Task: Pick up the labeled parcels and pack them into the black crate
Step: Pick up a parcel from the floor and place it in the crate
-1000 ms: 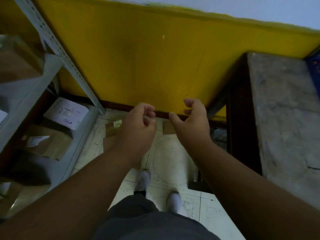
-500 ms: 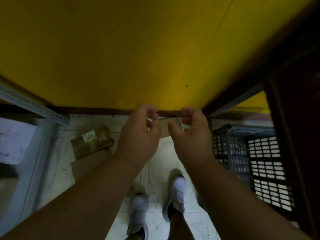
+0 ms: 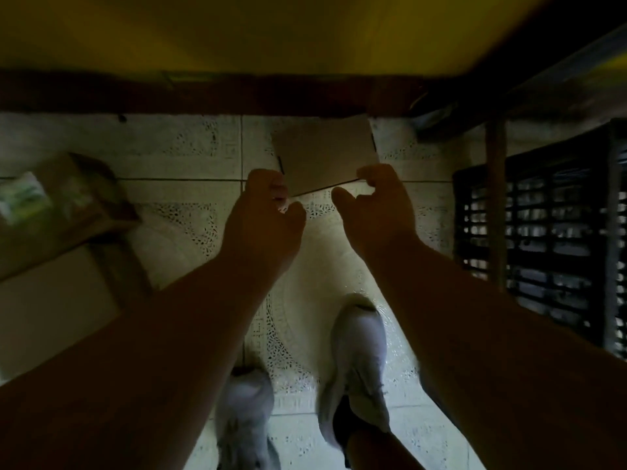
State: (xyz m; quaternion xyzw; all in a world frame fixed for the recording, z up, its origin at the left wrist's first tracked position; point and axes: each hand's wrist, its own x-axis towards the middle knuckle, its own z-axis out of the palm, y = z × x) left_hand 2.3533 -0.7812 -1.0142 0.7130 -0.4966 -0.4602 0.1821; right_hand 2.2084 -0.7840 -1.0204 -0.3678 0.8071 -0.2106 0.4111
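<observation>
Here the flat parcel [image 3: 325, 154] lies just beyond both hands' curled fingers.

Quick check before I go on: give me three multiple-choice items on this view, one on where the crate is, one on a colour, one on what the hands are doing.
1. The black crate stands:
A. at the right edge
B. at the left edge
C. between the shoes

2. The wall is:
A. blue
B. yellow
C. white

3. The flat brown parcel is:
A. lying in the crate
B. under a shoe
C. held at its near edge by the left hand and right hand

Key: 1 A, its black lattice fills the right side. 2 B, yellow above the skirting. 3 C, both hands pinch its edge.
</observation>
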